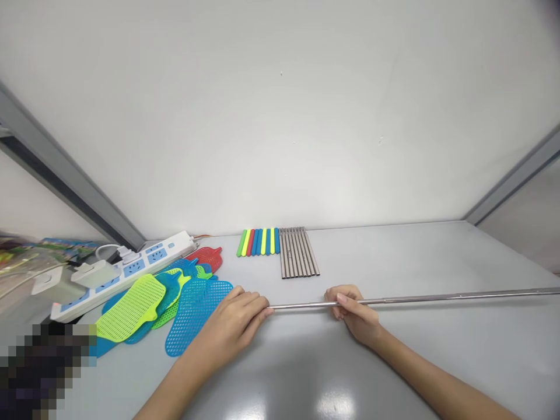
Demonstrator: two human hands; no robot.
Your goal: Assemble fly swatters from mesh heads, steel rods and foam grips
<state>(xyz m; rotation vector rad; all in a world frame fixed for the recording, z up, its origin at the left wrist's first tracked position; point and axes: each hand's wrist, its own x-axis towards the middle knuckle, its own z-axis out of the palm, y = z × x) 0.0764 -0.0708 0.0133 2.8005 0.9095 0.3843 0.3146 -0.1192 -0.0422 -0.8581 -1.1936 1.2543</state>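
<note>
My left hand (238, 319) is closed around the left end of a thin silver telescopic rod (420, 298), which is drawn out long and runs past the right edge of the view. My right hand (352, 312) pinches the same rod further along, thumb on top and fingers curled behind. Close beside my left hand is a blue mesh fly swatter head (196, 315); its neck side is hidden by the hand, so I cannot tell whether the fingers touch it. More swatter heads in yellow-green (131, 309), blue, green and red (207, 258) lie overlapping to the left.
Several coloured grip sleeves (258, 242) lie in a row near the wall, beside several collapsed silver rods (300, 254). A white power strip (135, 271) with plugged-in chargers (96, 273) slants along the left. Clear plastic packaging (26, 262) is at the far left.
</note>
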